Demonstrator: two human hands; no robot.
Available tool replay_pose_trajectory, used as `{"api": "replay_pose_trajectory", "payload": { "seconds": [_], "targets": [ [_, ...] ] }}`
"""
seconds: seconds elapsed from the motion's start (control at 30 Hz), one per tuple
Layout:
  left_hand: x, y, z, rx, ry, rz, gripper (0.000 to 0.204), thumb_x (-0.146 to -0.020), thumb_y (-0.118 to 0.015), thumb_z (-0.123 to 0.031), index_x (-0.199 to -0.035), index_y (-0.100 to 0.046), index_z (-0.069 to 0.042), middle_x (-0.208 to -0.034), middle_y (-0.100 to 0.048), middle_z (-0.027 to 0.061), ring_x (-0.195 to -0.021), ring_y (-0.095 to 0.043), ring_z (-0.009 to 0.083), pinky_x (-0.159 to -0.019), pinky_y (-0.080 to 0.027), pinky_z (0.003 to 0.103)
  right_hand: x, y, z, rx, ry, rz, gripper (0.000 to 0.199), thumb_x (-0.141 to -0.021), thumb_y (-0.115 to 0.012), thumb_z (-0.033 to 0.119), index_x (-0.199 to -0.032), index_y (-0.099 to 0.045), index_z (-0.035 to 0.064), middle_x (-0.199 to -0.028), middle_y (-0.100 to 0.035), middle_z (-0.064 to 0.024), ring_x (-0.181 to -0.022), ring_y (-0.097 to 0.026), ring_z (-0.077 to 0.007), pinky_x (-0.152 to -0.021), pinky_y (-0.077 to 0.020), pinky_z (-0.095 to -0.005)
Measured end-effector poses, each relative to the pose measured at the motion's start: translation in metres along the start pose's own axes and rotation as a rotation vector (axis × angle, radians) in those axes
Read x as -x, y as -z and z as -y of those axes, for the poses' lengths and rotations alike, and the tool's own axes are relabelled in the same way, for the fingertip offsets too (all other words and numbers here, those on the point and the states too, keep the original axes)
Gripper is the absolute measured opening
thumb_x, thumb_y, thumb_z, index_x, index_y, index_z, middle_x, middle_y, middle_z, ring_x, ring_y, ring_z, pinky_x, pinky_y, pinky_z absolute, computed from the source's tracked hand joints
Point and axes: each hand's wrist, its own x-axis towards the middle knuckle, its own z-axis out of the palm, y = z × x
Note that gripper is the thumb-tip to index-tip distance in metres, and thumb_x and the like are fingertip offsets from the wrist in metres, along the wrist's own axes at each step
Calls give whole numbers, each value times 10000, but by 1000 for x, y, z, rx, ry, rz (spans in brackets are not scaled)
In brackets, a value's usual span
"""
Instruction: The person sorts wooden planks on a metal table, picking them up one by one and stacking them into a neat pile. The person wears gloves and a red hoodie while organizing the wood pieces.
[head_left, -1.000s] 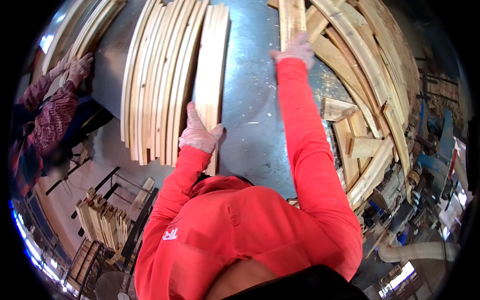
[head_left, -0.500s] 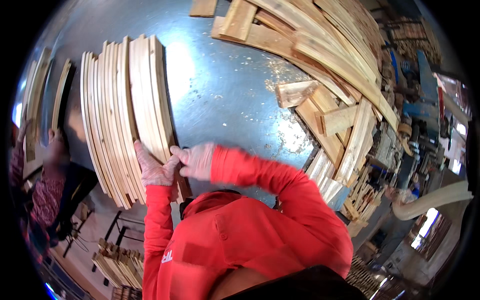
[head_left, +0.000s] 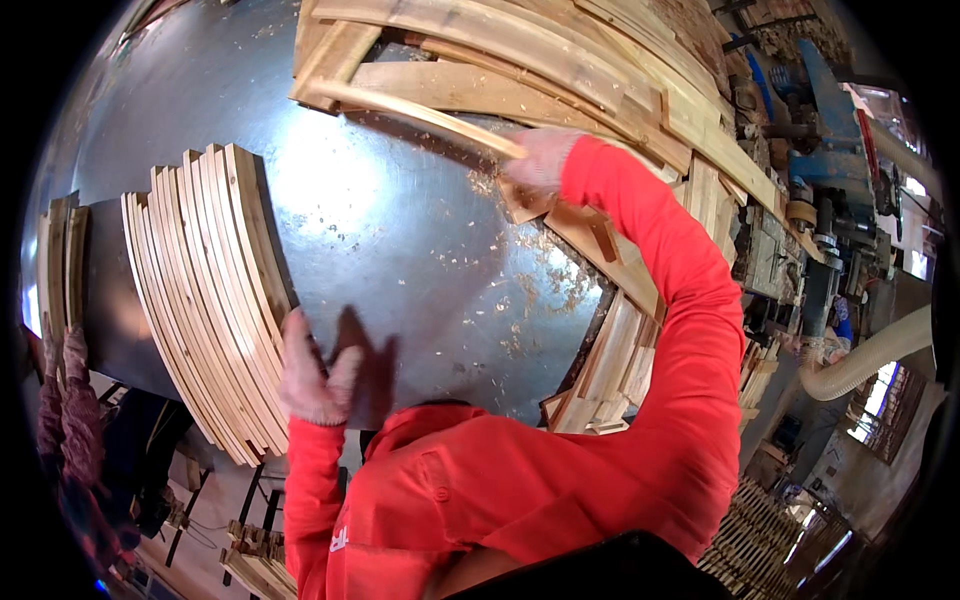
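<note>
My right hand [head_left: 541, 161], in a pale work glove, grips the near end of a slim wooden strip [head_left: 425, 115] that slants over the metal table towards the far left. Its far end reaches the loose boards there. At the left, my gloved left hand [head_left: 316, 378] has its thumb spread from the fingers and holds nothing. Its fingertips are at the right edge of a row of long wooden strips [head_left: 205, 300] standing side by side. Whether they touch the outermost strip I cannot tell.
Loose boards [head_left: 560, 70] lie heaped along the table's far right side. Shorter offcuts [head_left: 615, 350] sit nearer, at the right. Sawdust and chips dot the metal tabletop [head_left: 400, 240]. Another person's hands [head_left: 65, 345] hold wood at the far left. A ribbed hose [head_left: 870, 355] hangs at right.
My right hand has moved from beside my left hand to the far right and now holds a strip. Fewer strips stand in the row's right part. My left thumb has spread. The view has shifted.
</note>
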Motion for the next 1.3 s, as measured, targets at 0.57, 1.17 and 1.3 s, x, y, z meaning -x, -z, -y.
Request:
{"api": "replay_pose_trajectory", "payload": {
  "seconds": [0.57,1.17,1.3],
  "targets": [
    [1,-56,98,202,508,-221,343,-891,-609,-301,-1118,-604,-44,-977,-677,149,-899,-648,280,-798,-494,385,-48,-21,11,-337,10,-543,733,-807,-673,464,-1371,-409,77,-1048,-622,-218,-941,-644,-328,-867,-529,-481],
    [29,-4,26,-626,182,-219,732,-778,-701,-302,-1403,-388,-81,-1242,-559,240,-1049,-605,394,-865,-503,435,49,63,-176,598,-531,-398,1141,-652,-797,476,-1522,-140,141,-1536,-291,-151,-1438,-238,-292,-1161,-199,-442],
    [24,5,45,-1133,-40,-444,773,-730,-720,-244,-1400,-390,-45,-1258,-548,238,-1050,-589,405,-912,-480,433,40,55,-142,735,-340,-462,898,-753,-731,339,-1487,-252,145,-1450,-402,-126,-1303,-417,-299,-1100,-313,-424]
  ]
}}
